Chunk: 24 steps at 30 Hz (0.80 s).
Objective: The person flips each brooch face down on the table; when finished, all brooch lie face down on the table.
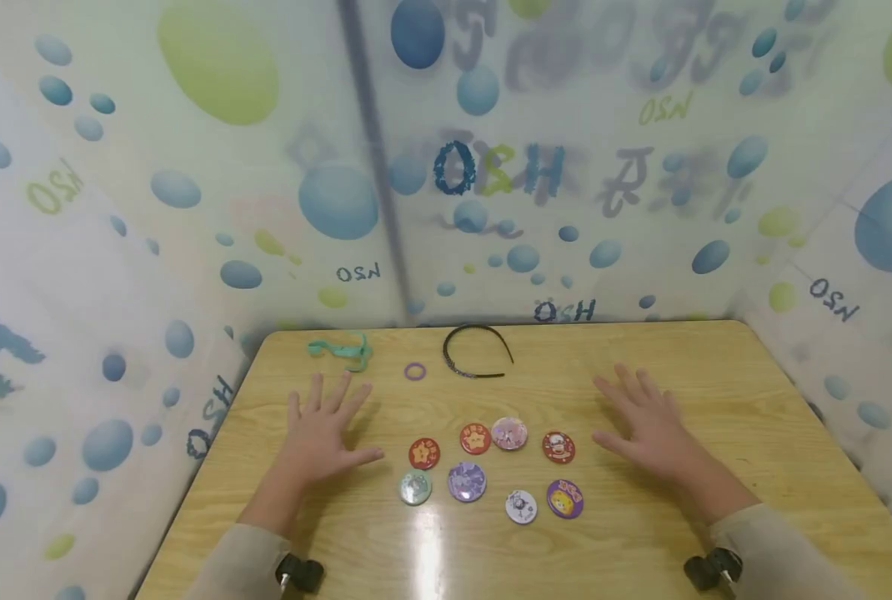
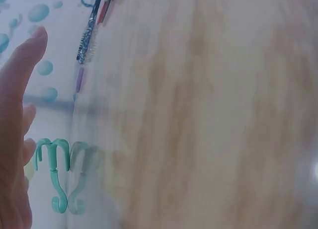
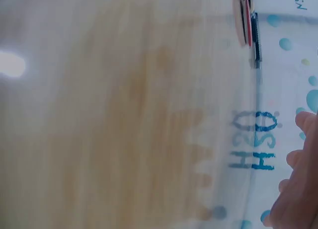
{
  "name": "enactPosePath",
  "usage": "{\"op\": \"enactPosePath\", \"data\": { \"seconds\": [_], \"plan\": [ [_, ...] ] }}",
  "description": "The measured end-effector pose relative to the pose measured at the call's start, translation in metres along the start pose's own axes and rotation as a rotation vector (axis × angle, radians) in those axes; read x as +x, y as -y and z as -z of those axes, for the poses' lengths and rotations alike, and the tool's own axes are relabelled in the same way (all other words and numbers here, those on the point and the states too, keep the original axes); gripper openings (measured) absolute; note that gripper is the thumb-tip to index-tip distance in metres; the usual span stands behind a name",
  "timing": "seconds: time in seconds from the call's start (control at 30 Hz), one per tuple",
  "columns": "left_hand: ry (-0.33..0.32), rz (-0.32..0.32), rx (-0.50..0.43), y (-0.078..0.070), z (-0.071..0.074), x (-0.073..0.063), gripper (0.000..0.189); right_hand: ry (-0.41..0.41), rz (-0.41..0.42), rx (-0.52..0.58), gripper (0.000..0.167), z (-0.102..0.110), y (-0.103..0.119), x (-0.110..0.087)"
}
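My left hand [image 1: 322,435] is held over the left of the wooden table [image 1: 724,358], fingers spread and palm down, holding nothing. On the right, my right hand [image 1: 650,435] is spread the same way, also with nothing in it. Between them lie several round badges: a red one [image 1: 424,453] and a pale green one [image 1: 415,487] nearest the left thumb, a purple one [image 1: 467,482] and a pink one [image 1: 509,433] in the middle. A red badge with a white figure [image 1: 558,447] lies closest to the right thumb, above a purple-and-yellow badge [image 1: 565,498].
Along the back of the table lie a teal claw-shaped hook [image 2: 53,154], a purple ring [image 1: 414,372] and a black headband [image 1: 449,354]. Bubble-patterned walls [image 1: 521,217] enclose the table at the back and both sides. Light glares off the tabletop at the front.
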<state>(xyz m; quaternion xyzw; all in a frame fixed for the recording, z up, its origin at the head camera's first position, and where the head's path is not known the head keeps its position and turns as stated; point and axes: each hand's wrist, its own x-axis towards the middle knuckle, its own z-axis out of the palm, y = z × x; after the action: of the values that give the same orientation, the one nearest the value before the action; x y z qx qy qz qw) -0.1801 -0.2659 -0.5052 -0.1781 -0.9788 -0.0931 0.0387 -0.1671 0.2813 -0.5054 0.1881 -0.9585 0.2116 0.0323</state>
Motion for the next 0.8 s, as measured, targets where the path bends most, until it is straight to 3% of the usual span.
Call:
{"op": "enactPosePath", "data": {
  "seconds": [0.37, 0.6, 0.8],
  "plan": [
    [-0.098, -0.11, -0.184, -0.005, -0.012, 0.002, 0.083, -0.07, 0.004, 0.132, 0.069, -0.028, 0.025, 0.006],
    [-0.077, -0.196, -0.295, -0.01, -0.014, 0.006, 0.072, -0.195, 0.06, 0.233, 0.041, -0.049, 0.045, 0.015],
    [-0.04, -0.223, -0.412, -0.018, -0.025, 0.014, 0.063, -0.304, 0.159, 0.269, 0.033, -0.065, 0.062, 0.025]
  ]
}}
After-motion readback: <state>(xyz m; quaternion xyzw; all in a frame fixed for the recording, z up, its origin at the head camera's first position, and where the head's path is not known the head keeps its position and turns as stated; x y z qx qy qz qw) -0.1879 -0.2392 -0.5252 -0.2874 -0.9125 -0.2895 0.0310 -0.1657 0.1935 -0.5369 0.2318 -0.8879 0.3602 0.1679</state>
